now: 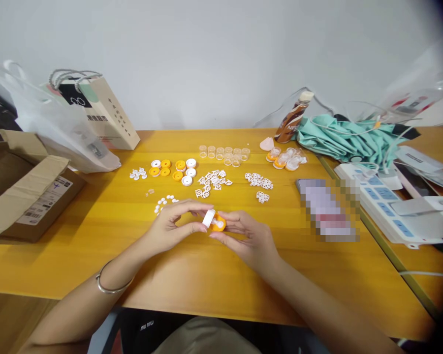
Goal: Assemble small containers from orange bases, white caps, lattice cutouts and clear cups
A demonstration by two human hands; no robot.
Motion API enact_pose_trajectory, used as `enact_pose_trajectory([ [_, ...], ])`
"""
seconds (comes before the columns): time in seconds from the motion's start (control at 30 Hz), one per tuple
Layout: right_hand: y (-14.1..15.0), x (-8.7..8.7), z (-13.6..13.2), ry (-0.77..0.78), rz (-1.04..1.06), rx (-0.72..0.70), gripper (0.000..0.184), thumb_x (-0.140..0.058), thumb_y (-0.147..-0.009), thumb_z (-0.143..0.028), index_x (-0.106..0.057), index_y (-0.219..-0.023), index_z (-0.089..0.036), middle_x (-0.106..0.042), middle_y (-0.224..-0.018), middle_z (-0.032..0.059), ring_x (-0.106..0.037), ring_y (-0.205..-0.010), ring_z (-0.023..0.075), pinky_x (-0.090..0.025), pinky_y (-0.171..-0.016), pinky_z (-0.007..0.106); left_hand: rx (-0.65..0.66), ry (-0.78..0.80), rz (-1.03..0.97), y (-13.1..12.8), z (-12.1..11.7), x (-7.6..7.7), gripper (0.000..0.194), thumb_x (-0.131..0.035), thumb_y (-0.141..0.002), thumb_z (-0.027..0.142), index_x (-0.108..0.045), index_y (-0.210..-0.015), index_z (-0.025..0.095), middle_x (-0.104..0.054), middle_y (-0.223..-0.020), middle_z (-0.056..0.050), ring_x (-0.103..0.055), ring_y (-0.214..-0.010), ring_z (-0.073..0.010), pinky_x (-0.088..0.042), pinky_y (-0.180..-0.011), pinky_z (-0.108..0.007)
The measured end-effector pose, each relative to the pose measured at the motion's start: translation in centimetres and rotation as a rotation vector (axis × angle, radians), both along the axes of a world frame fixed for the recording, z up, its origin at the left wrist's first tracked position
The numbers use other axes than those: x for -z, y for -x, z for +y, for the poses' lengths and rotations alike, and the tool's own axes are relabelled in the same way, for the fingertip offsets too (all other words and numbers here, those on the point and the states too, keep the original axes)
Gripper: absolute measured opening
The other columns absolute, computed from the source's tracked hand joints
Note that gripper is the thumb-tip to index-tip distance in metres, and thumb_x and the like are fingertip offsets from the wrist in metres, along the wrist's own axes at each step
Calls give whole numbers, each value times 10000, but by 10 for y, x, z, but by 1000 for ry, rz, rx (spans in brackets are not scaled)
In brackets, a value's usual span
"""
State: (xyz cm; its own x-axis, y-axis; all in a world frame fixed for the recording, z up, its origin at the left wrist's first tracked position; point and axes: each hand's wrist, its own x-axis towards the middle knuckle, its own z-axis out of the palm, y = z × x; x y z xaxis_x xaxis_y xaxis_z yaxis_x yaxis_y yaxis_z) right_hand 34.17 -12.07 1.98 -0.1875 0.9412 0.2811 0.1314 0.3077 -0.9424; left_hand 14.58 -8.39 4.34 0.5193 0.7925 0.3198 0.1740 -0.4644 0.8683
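Note:
Between thumb and fingers, my left hand [173, 223] grips a round white plastic cap [208, 218]. My right hand [245, 236] pinches an orange plastic cap [218, 223] with a small white piece inside its open side. The two caps are held close together above the table, the white one tilted toward the orange one; I cannot tell whether they touch. Just beyond my left hand lie several small white discs [164, 201]. Farther back are loose orange and white caps [177, 175], flat white lattice pieces [206, 184] and clear cups [228, 157].
A cardboard box [25, 196], a plastic bag [70, 128] and a paper bag [107, 113] stand left. Toward the right are a phone [327, 211], a power strip [380, 201], a green folded umbrella [347, 137], a drink bottle [293, 118] and filled clear-and-orange pieces [286, 160].

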Motion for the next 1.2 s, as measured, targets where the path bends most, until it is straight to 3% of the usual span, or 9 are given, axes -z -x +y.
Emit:
enact_pose_trajectory([
  [0.37,1,4,-1,18,35,-43,312,-659,-744,-247,-578,-1045,-265,-700,-1008,14,-683,-883,197,-572,-828,374,-31,-251,161,-2,-6,0,375,-644,-775,189,-585,-1139,257,-667,-979,-54,-617,-850,-152,-491,-775,-296],
  [0.5,1,4,-2,63,43,-39,386,-659,-743,-240,-556,-1113,-282,-705,-997,5,-684,-879,199,-557,-854,391,-65,-318,194,-2,-8,1,365,-648,-772,234,-591,-1132,254,-669,-952,-56,-607,-809,-153,-487,-737,-291],
  [0.73,4,11,0,159,136,-40,345,-719,-677,-232,-629,-1004,-293,-733,-864,-40,-692,-847,207,-559,-849,380,-41,-288,224,0,-8,1,359,-660,-762,242,-604,-1116,243,-668,-925,-46,-594,-778,-141,-475,-699,-266],
  [1.2,5,17,-2,235,152,-38,314,-728,-649,-191,-681,-937,-308,-730,-879,-53,-693,-840,202,-568,-819,339,29,-248,185,2,-6,5,365,-673,-750,221,-613,-1110,237,-671,-934,-53,-612,-811,-141,-497,-708,-257],
])
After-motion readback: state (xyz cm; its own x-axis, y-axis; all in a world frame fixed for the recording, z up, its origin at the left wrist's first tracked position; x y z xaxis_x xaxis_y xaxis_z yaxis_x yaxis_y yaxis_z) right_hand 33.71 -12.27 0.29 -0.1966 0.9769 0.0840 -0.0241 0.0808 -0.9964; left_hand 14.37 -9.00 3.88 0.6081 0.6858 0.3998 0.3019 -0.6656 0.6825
